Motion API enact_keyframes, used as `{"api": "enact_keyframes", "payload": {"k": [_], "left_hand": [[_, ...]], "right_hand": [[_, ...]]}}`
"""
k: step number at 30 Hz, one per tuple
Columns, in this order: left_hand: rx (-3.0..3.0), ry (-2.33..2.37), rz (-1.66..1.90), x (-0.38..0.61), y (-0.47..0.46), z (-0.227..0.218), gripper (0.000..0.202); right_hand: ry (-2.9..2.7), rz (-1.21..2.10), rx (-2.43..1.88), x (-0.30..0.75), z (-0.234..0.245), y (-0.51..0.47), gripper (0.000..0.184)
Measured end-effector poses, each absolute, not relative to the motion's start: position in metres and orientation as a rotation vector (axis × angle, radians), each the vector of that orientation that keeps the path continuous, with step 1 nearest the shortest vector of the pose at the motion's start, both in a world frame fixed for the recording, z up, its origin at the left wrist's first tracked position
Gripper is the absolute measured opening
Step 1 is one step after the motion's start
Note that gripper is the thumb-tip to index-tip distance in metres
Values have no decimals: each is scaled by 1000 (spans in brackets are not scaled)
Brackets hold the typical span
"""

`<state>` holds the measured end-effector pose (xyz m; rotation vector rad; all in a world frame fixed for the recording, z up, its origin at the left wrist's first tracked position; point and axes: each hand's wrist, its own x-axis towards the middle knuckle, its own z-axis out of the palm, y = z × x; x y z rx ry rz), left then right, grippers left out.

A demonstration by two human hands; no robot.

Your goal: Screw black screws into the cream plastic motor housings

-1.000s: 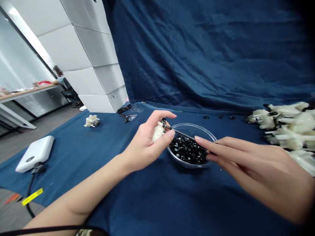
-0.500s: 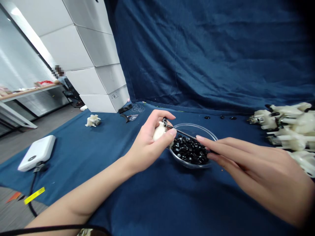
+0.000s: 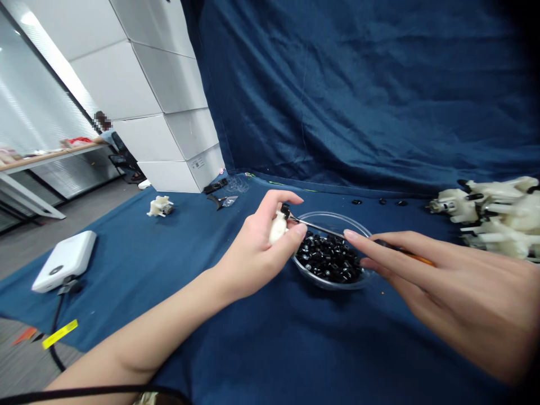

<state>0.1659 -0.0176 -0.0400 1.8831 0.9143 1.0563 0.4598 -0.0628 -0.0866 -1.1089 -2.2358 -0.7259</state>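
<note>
My left hand (image 3: 259,253) is closed around a cream plastic part (image 3: 277,228), with its index finger arched over the top. A small black piece (image 3: 285,210) sits on the part's upper end. In my right hand (image 3: 439,281) is a screwdriver (image 3: 323,228), with a thin metal shaft and an orange and black handle partly hidden by the fingers. The shaft points left, its tip at or close to the black piece; exact contact cannot be made out. Below the shaft stands a clear bowl (image 3: 331,286) holding many small black pieces (image 3: 329,256).
Several cream plastic assemblies (image 3: 502,216) are heaped at the right; one more assembly (image 3: 160,206) lies at the left. A white power bank (image 3: 65,261) with a cable rests on the blue cloth (image 3: 189,230). White boxes (image 3: 169,138) are stacked behind, and a person sits far left.
Both hands have shifted slightly to the right. The right hand's grip has turned, and some of the screwdriver's orange handle now shows. The left hand still holds the cream part.
</note>
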Motion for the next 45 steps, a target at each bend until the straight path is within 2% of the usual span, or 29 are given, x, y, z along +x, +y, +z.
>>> {"api": "enact_keyframes", "payload": {"k": [5,9,15,20,28,37,45], "left_hand": [[2096,903,1028,163,-16,-39,42],[2112,885,1067,163,-17,-38,42],[1846,868,1035,166,-24,-36,34],[1849,916,1048,167,-27,-34,28],[1976,983,998,166,-25,-33,31],[1996,1028,933,167,-25,-31,28],[2017,1026,874,167,-23,-33,32]], "right_hand": [[-2226,-470,-1042,457,-87,-58,54],[-2213,-265,-975,451,-85,-55,52],[-2175,-562,-1013,456,-82,-55,53],[-2231,-633,-998,460,-80,-56,55],[-2249,-267,-979,455,-81,-58,56],[-2301,-746,-993,479,-88,-50,63],[-2318,-741,-990,482,-87,-51,64]]}}
